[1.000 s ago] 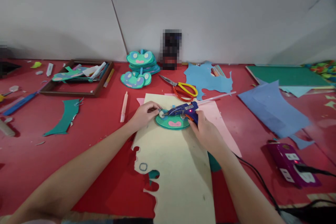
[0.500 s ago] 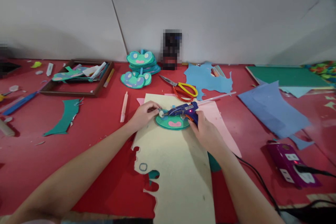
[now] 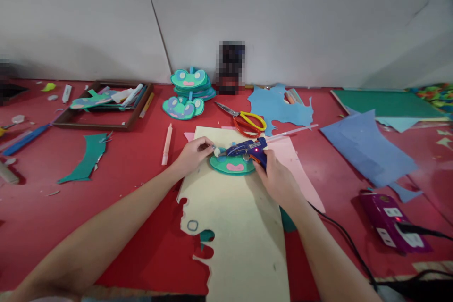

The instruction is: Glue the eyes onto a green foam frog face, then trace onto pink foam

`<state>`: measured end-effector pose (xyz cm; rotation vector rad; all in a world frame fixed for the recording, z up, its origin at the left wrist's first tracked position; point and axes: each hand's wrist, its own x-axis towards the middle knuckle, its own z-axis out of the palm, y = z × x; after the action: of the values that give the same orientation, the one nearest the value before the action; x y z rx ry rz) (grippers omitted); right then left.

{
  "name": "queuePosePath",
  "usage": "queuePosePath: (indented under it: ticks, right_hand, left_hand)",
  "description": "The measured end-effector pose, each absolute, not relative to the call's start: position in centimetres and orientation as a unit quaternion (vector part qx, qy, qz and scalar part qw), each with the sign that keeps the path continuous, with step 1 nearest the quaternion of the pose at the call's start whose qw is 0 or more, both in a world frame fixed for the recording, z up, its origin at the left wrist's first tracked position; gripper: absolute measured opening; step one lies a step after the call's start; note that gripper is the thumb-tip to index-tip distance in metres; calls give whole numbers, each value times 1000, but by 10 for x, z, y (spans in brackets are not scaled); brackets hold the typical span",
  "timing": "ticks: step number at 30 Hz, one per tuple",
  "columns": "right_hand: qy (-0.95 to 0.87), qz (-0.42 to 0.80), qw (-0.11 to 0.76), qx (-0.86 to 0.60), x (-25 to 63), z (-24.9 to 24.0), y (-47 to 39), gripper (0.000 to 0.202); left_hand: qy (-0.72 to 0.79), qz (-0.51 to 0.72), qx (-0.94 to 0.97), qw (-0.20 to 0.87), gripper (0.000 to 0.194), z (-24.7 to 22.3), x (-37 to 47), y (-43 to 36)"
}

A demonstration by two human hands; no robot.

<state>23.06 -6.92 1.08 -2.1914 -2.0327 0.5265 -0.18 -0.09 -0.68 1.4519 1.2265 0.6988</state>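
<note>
My right hand point(image 3: 281, 179) is wrapped round the handle of a blue glue gun point(image 3: 244, 147), whose red light is lit. The gun's nozzle points left and meets a small pale round piece point(image 3: 217, 151). That piece is pinched at its edge by the fingertips of my left hand point(image 3: 194, 155). Beneath both hands lies a green frog-face cutout point(image 3: 226, 166) with a pink mouth and blue eye patches. It rests on a cream felt sheet point(image 3: 237, 226) with a ragged left edge. The gun covers part of the face.
Scissors point(image 3: 244, 118) lie behind the sheet, near stacked frog faces point(image 3: 189, 80). A wooden tray point(image 3: 130, 125) of pens is at left, beside a pink marker point(image 3: 167, 144). Blue felt point(image 3: 368, 148) and a purple power strip point(image 3: 392, 222) are at right; a black cord point(image 3: 343, 231) trails there.
Almost nothing differs. The pale round piece in my left fingers has tilted slightly against the nozzle; the glue gun stays in place.
</note>
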Motion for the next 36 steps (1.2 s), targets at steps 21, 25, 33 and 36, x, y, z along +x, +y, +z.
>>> queuePosePath:
  ticks: [21,25,33,36]
  right_hand:
    - [-636,146,117,-749,223,3,-70,49]
    - [-611,160,183,-753,223,4,-69,55]
    - [-529,206,296,-768,226,4,-65,59]
    - [-521,218,299,-769,228,3,-63,58]
  left_hand:
    - [492,311,580,570,22,-3,0,-1]
    - [487,324,573,574,22,1,2,-1]
    - [508,361,579,526,24,2,2,-6]
    - [533,378,612,446,22,1,1,-12]
